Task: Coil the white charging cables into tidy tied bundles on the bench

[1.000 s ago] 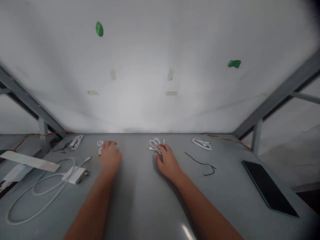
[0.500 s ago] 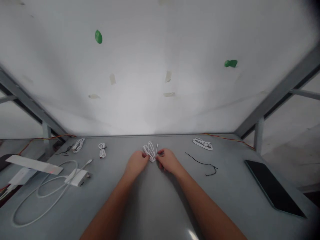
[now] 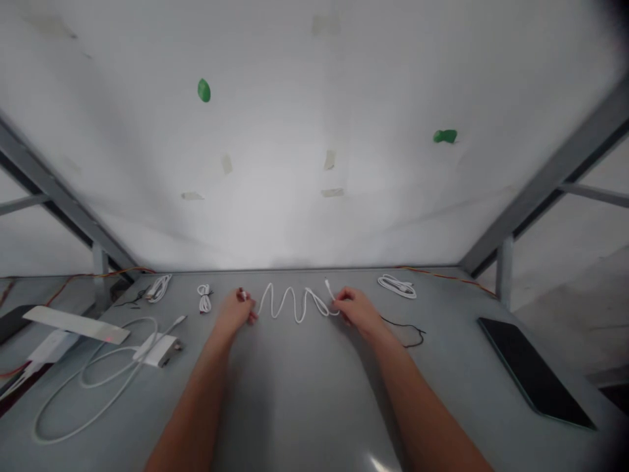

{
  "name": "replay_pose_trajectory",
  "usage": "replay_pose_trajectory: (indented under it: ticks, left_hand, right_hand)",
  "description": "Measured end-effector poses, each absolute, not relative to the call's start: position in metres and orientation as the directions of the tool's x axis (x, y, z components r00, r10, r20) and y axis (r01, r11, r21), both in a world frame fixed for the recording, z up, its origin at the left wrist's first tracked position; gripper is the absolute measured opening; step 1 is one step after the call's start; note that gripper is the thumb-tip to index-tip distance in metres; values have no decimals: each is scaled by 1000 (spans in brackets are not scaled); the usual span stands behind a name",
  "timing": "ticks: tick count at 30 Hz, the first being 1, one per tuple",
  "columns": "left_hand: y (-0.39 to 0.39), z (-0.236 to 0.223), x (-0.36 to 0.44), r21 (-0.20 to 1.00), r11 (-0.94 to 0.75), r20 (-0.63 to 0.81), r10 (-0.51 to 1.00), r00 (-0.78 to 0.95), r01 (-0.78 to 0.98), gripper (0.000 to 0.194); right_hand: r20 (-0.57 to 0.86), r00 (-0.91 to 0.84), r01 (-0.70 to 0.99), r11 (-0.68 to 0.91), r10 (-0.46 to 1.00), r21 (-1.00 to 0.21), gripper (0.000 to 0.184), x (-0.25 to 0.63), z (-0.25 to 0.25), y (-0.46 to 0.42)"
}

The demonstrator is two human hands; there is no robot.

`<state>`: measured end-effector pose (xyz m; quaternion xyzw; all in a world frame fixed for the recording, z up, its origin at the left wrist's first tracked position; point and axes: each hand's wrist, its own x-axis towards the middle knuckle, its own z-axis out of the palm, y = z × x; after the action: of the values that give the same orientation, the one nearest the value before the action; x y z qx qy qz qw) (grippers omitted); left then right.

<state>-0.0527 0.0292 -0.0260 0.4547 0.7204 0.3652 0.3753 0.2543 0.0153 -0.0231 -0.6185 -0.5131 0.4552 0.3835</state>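
A white charging cable (image 3: pixel 295 305) lies in a zigzag on the grey tabletop between my hands. My left hand (image 3: pixel 236 309) pinches one end of it, with a connector showing at the fingertips. At the other end, my right hand (image 3: pixel 354 307) is closed on the cable just below its plug, which points up and away from me. A black twist tie (image 3: pixel 415 331) lies partly behind my right forearm. Left of my left hand sits a small bundled white cable (image 3: pixel 204 298) bound with a dark tie.
Farther left are another coiled white cable (image 3: pixel 160 287), a white power adapter (image 3: pixel 157 349) with a looped cord, and a flat white bar (image 3: pixel 76 324). At right lie a coiled white cable (image 3: pixel 397 286) and a black tablet-like device (image 3: pixel 535 370). A white wall (image 3: pixel 295 229) rises behind.
My hands have moved apart, the left one to the left and the right one to the right. The cable's bunched folds have spread into a wide zigzag. The view has shifted slightly.
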Motion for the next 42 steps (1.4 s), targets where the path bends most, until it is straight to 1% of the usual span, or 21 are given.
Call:
replay_pose_trajectory:
  ticks: [3,5,7,9,12,15,18,20,23,25,27,28,30,33,35,40,42]
  left_hand:
    - [33,-15,-87,920,266,-90,860,-503,289,7]
    - [34,-10,-110,956,195,-8,768,-640,221,5]
    - [31,-8,-132,985,71,74,637,-767,155,10]
    - [27,-9,-148,991,-9,116,549,-828,132,13]
    - [21,-8,-156,986,-87,168,526,-834,144,13]
    - [18,-5,-141,978,-94,205,610,-765,187,20]
    - [18,-3,-113,962,-34,208,733,-647,271,35]
    - [19,-4,-94,943,-46,227,811,-540,328,43]
    - [18,-9,-65,920,-138,272,899,-343,366,52]
    - [15,-15,-47,911,-184,272,941,-201,369,53]
    - [10,-21,-29,911,-204,246,967,-74,358,51]
    - [7,-24,-20,915,-211,234,972,-26,345,49]
    - [1,-28,-4,919,-231,230,972,44,319,39]
    - [-7,-31,14,904,-296,278,955,103,309,26]
    - [-10,-32,21,886,-342,322,940,115,314,21]
    - [-9,-33,25,849,-453,445,891,94,274,13]
    - [-9,-35,26,830,-482,472,875,106,280,13]
  right_hand:
    - [-197,189,41,-208,962,-977,19,287,-14,22]
    - [-193,318,-86,-174,928,-981,28,308,-8,25]
    - [-160,427,-103,-128,890,-986,42,326,-4,25]
    - [-105,507,-81,-75,856,-994,51,342,-4,24]
    - [9,589,-26,29,808,-999,59,359,-10,24]
    - [165,591,94,136,790,-986,58,365,-17,29]
    - [288,475,247,188,832,-951,53,361,-21,33]
    - [292,407,283,185,865,-941,50,352,-22,33]
    - [217,338,235,141,916,-962,52,330,-23,31]
    - [169,256,226,111,952,-968,49,309,-25,27]
    - [171,135,282,128,976,-951,44,287,-28,22]
    - [196,66,324,165,978,-932,42,276,-29,18]
    - [272,-79,397,280,959,-874,37,256,-32,11]
    - [360,-224,420,423,906,-803,26,235,-35,3]
    - [373,-233,406,438,898,-802,23,228,-37,-1]
    - [294,-149,362,329,944,-872,24,228,-39,0]
    - [303,-163,331,341,939,-880,23,229,-39,1]
